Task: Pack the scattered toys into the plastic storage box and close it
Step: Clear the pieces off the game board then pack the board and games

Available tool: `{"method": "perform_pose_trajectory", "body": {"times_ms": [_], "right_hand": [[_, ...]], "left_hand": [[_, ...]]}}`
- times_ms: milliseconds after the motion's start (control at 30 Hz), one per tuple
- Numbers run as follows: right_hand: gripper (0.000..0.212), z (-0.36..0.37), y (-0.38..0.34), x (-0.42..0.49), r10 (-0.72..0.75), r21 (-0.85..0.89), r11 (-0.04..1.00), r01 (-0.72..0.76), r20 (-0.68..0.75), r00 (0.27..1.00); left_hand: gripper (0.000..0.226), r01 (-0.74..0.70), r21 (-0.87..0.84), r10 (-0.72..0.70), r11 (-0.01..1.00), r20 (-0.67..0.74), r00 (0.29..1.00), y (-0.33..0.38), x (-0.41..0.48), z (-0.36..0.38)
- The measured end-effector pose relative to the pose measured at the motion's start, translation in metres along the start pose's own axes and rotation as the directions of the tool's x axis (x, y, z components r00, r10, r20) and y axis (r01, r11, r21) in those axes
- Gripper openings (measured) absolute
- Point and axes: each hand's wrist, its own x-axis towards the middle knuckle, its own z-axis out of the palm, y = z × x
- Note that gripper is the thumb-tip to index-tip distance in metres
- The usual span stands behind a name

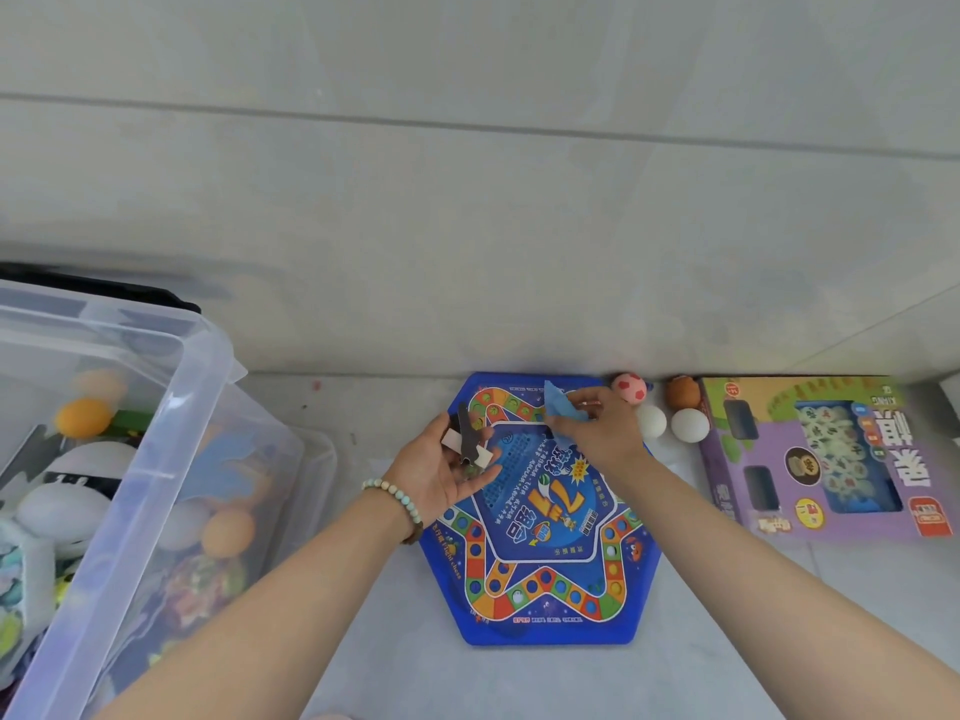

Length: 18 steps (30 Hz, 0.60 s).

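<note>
A clear plastic storage box (171, 402) stands open at the left, holding orange balls, a soft toy and other toys. A blue hexagonal game board (545, 563) lies on the floor in the middle. Above its far left part, my left hand (447, 470) is palm up and shut on small dark and white toy pieces (467, 444). My right hand (597, 423) pinches a light blue flat piece (561, 405) over the board's far edge.
Against the wall to the right lie a pink ball (629, 388), a brown ball (683, 392) and two white balls (652, 420). A purple boxed game (826, 459) lies at the far right. Grey floor (374, 641) spreads between box and board.
</note>
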Motion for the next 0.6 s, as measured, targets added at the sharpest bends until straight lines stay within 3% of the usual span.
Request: {"method": "perform_pose_trajectory", "body": {"times_ms": [100,267,367,500,600], "right_hand": [[0.034,-0.004,-0.022,-0.018,0.060,0.200,0.974,-0.101,0.203,0.977],[0.026,-0.018,-0.074,-0.063,-0.110,0.128,0.990,0.058,0.454,0.884],[0.025,-0.028,-0.109,-0.094,-0.152,0.090,0.988,0.123,0.515,0.843],[0.022,-0.031,-0.164,-0.145,-0.180,0.045,0.982,0.184,0.526,0.831],[0.016,-0.024,-0.207,-0.184,-0.216,0.082,0.976,0.202,0.487,0.846]], "left_hand": [[0.042,0.017,0.046,-0.018,0.999,0.019,1.000,-0.001,-0.007,0.007],[0.045,-0.025,0.068,0.013,0.997,0.174,0.985,0.010,-0.045,0.024],[0.050,-0.059,0.066,0.041,0.996,0.250,0.967,0.022,-0.083,0.029],[0.020,-0.227,0.147,0.191,0.963,0.226,0.955,0.040,-0.155,0.020],[0.015,-0.394,0.274,0.361,0.877,0.164,0.918,0.062,-0.215,-0.007]]}}
